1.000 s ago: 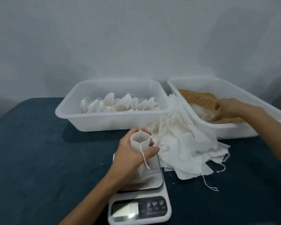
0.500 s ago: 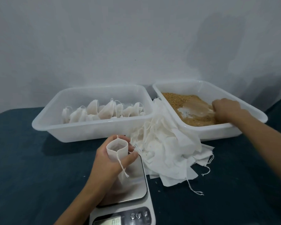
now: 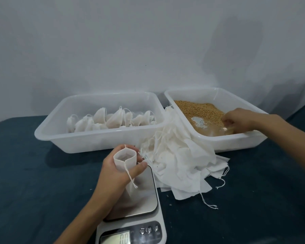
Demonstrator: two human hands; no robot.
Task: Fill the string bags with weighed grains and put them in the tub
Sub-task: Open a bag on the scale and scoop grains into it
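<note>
left hand: open-mouthed string bag gripped upright above scale | right hand: curled in grains, clear scoop apparently held | filled bags lying in left tub

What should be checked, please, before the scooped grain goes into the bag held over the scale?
1. Bag mouth open: ok, left hand holds the string bag upright, mouth round.
2. Bag over the scale platform: ok.
3. Display zeroed: ok, it appears to read 0.0.
4. Scoop loaded: cannot tell, right hand grips something clear in the grains; its fill is hidden.
5. Path clear: not ok, the pile of empty bags lies between grain tub and scale.
6. Room in bag tub: ok.
</note>
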